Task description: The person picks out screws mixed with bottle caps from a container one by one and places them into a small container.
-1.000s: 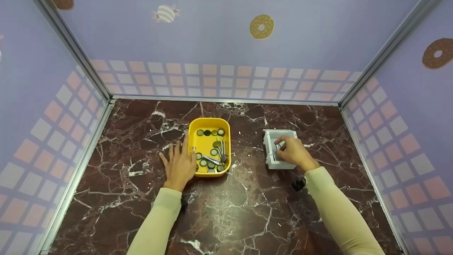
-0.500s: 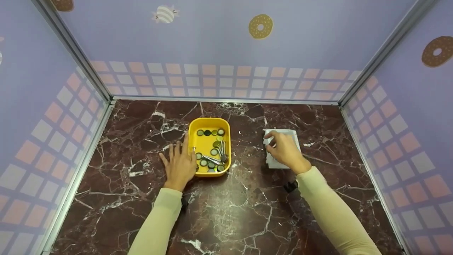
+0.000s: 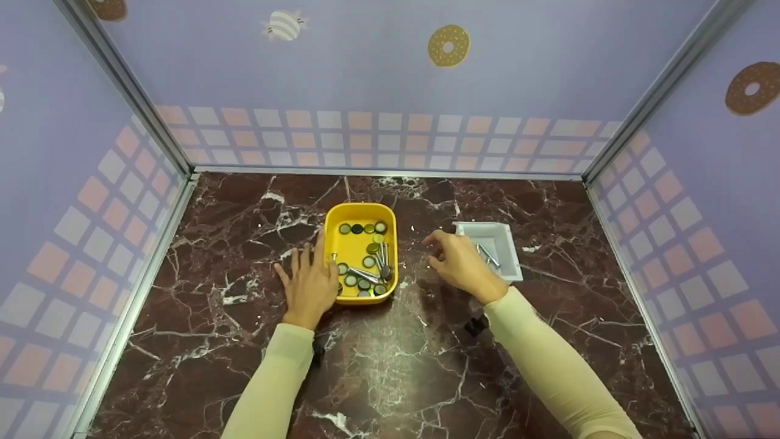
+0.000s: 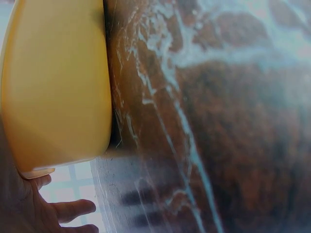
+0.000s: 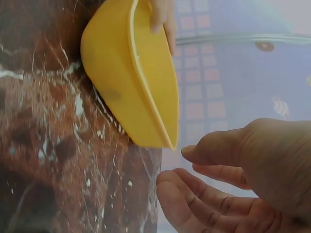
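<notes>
My left hand (image 3: 308, 288) rests against the left side of a yellow plastic bin (image 3: 361, 209), fingers spread and fairly straight, thumb at the rim. Inside the bin lie several small round caps (image 3: 372, 248) in dull green, grey and dark tones. Several silver bolts (image 3: 364, 275) lie there too, mostly toward the near right. My right hand (image 3: 466, 265) hovers between this bin and a white bin (image 3: 510, 247). Its thumb and fingers are loosely bent and apart, with nothing between them in the right wrist view. A couple of silver bolts (image 3: 489, 256) show inside the white bin, partly hidden by the hand.
Both bins stand on a dark red marbled tabletop (image 3: 390, 366). Purple patterned panels (image 3: 365, 73) enclose it at the back and both sides, joined by metal frame strips (image 3: 390, 174).
My right hand has come out of the white bin and moved left toward the yellow bin, uncovering bolts in the white one. My left hand has stayed put.
</notes>
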Motion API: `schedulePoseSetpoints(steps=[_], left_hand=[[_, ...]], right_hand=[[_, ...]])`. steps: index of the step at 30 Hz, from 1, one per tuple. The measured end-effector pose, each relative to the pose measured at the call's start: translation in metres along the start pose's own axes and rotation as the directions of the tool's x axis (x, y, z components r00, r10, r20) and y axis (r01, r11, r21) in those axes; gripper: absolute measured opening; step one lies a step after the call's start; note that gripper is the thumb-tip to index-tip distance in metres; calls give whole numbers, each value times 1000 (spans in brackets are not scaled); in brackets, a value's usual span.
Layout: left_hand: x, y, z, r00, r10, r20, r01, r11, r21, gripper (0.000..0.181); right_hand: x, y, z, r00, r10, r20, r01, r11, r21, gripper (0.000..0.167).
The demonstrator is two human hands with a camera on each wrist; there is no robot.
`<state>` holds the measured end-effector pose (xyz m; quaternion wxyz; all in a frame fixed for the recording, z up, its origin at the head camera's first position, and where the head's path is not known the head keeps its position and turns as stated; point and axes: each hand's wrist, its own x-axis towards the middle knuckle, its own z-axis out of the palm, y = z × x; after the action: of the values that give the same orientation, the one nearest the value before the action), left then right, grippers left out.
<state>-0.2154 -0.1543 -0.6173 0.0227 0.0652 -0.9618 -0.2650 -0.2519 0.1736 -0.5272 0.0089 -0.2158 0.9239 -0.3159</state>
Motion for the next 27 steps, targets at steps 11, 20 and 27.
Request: schedulePoseSetpoints(steps=[11, 20, 27], left_hand=[[0, -1, 1, 1000, 5, -22, -6, 1000, -10, 71], [0, -1, 1, 1000, 1, -22, -2, 1000, -15, 70], [1, 0, 0, 1000, -6, -3, 6, 1000, 24, 71]], right_hand=[[10, -20, 26, 997, -48, 59, 46, 998, 32, 29], [21, -35, 58, 978, -191, 81, 183, 979, 95, 26], [40, -36, 89, 945, -315, 86, 303, 945, 126, 23]])
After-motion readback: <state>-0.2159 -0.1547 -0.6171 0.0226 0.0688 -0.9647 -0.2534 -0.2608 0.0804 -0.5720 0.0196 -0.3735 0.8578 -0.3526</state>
